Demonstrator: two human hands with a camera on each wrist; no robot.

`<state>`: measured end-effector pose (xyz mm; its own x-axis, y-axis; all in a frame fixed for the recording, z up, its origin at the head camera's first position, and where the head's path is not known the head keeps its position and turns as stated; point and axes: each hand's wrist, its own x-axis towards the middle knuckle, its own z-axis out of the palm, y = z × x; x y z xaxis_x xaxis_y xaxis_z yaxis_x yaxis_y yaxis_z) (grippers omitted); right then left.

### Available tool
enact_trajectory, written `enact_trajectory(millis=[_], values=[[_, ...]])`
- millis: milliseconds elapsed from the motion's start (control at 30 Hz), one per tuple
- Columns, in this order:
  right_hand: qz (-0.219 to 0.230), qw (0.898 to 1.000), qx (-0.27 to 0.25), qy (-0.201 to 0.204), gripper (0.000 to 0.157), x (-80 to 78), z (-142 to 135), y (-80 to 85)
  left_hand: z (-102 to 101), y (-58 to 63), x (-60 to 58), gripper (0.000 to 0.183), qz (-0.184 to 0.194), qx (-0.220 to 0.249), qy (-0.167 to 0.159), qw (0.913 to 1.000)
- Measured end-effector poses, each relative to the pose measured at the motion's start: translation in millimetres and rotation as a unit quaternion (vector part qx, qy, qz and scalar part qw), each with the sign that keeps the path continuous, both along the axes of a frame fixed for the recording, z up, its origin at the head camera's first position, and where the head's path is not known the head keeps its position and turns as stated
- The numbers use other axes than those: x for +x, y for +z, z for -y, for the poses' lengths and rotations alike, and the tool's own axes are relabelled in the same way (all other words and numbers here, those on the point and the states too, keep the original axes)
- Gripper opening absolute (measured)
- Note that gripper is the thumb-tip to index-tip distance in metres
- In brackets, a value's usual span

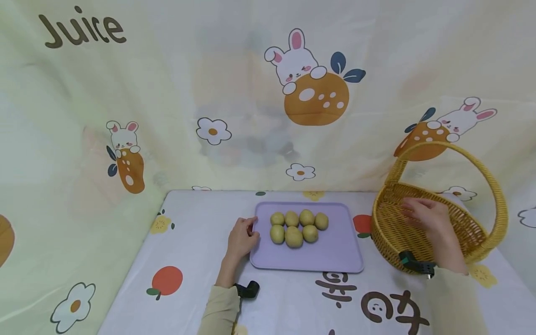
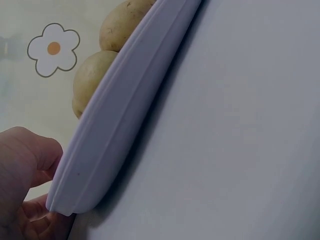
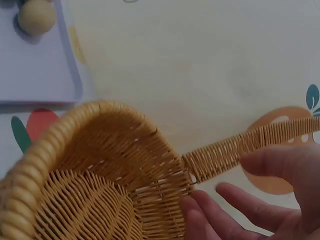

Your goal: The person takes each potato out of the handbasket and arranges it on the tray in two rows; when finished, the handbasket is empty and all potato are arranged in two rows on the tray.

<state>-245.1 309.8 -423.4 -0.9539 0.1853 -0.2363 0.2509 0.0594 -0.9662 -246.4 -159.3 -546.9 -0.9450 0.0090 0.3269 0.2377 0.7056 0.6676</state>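
A lavender tray point(image 1: 335, 251) lies on the table with several potatoes point(image 1: 294, 237) in two rows toward its left side. At the tray's left edge, my left hand point(image 1: 240, 238) grips the rim; in the left wrist view its fingers point(image 2: 42, 152) bend around the tray's end. My right hand point(image 1: 431, 221) is over the inside of a yellow wicker basket point(image 1: 383, 232), below its arched handle point(image 1: 498, 200). Seen from the right wrist, that hand's fingers point(image 3: 245, 202) are apart and loosely bent, near the handle's base, with nothing between them.
The basket stands right of the tray, with a printed apple point(image 1: 362, 224) on the tablecloth between them. Behind the table hangs a patterned cloth point(image 1: 234, 83) with rabbits and flowers. Dark wrist cameras point(image 1: 249, 289) sit on both forearms.
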Motion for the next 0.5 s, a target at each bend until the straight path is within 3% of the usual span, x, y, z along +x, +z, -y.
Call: enact_trajectory(millis=[133,267,400,500], values=[[0.003,0.998,-0.025,-0.06,0.021,-2.8,-6.6,-1.6,0.3,-1.6,-0.6,0.046,-0.027,-0.001,0.001,0.9996],[0.007,0.992,-0.052,-0.115,0.017,-6.5,-12.8,-5.2,1.0,-0.1,-0.1,0.047,-0.003,-0.001,0.0,1.0],[0.039,0.986,-0.041,-0.159,0.003,-10.3,-19.0,-9.1,1.4,1.9,0.2,0.048,0.016,-0.006,-0.001,0.9998],[0.066,0.977,-0.027,-0.202,0.01,-13.4,-23.1,-13.2,1.4,3.1,0.4,0.047,0.018,-0.006,-0.003,0.9998]])
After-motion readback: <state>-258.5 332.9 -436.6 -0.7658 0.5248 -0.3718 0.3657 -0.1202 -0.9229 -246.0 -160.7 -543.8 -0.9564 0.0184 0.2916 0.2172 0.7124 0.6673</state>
